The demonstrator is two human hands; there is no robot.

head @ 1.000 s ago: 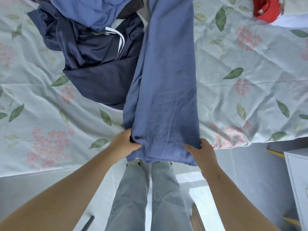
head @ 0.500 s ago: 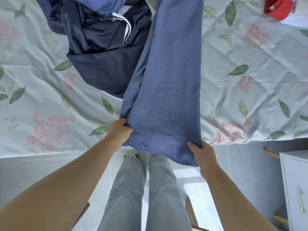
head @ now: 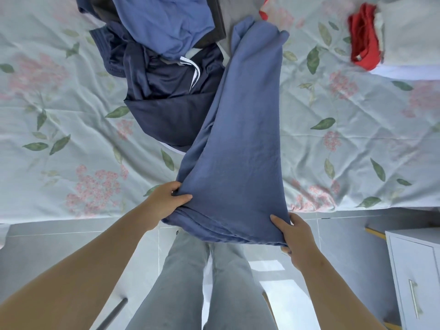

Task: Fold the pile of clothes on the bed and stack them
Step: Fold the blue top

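Left grip (head: 166, 202): clutching garment (head: 238, 144) hem.
Right grip (head: 296, 235): clutching same hem.
Garment: long axis points away, onto bed (head: 71, 120).

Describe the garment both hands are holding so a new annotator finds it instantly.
Start at the floral bedsheet and find the clothes pile at its far middle. A long slate-blue garment runs from the pile's right side to the bed's near edge, where the left hand and right hand grip its end. Unlike the crumpled navy garment beside it, it is stretched into one long strip.
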